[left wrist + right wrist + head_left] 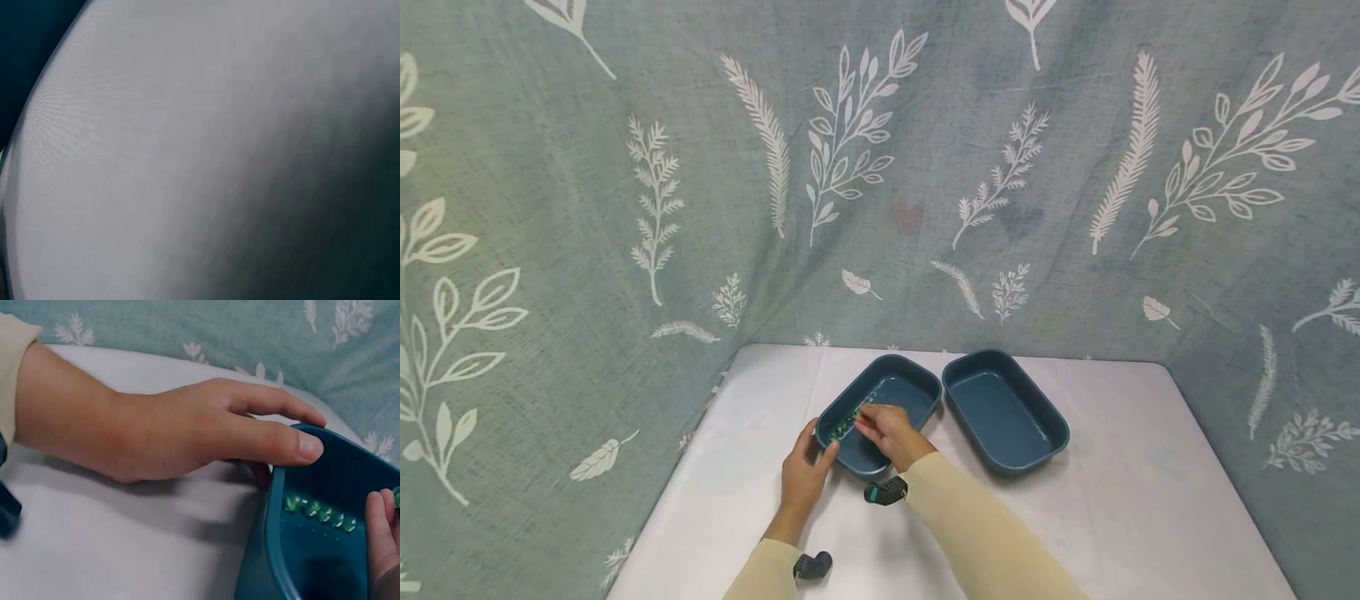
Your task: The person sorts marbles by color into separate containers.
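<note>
A deep blue rectangular tray [912, 392] stands at an angle on the table. At its near left corner, my left hand [803, 482] holds the rim, thumb over the inside and fingers along the outside. Green glass marbles [324, 515] lie in a row on the tray floor against the left wall. My right hand [892, 435] reaches into the tray, and its thumb and fingertips pinch a green glass marble [397, 497], partly cut off by the frame edge in the right wrist view. The left wrist view shows mostly white cloth and a dark blue edge of the tray [31, 50].
A second blue tray [1006, 408] of the same shape stands just to the right, its far corner close to the first. White cloth [1120, 500] covers the table. Green leaf-patterned fabric [910, 208] hangs behind and at both sides.
</note>
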`<state>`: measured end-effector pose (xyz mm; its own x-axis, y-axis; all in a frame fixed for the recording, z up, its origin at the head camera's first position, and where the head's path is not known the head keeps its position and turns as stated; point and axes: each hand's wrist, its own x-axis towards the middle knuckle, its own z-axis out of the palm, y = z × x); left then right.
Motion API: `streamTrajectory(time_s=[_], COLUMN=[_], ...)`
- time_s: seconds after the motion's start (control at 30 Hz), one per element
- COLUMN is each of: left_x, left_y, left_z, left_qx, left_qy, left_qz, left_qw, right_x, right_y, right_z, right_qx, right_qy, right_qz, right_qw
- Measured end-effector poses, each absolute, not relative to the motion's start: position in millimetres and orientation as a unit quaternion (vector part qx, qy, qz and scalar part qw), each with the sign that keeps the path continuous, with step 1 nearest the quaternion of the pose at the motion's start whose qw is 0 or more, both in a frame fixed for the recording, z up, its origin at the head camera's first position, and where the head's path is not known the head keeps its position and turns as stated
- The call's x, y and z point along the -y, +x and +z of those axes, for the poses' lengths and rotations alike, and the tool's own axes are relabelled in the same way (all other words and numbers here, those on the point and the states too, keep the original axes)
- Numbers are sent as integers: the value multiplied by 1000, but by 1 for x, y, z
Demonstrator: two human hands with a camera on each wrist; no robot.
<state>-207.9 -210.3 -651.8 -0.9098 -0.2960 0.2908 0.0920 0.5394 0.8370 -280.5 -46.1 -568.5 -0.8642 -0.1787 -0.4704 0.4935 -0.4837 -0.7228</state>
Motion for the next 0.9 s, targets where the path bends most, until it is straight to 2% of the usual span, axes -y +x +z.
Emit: streamTrajectory(time_s=[0.9], left_x=[210], left_y=[-203], left_z=[-644], left_qx=[853], left_qy=[48], left_qz=[-477], left_qw=[204], right_x=[61], right_y=[-295], right_z=[-582], right_qx=[-491], right_qy=[306], right_qz=[-799], right_qw=[161])
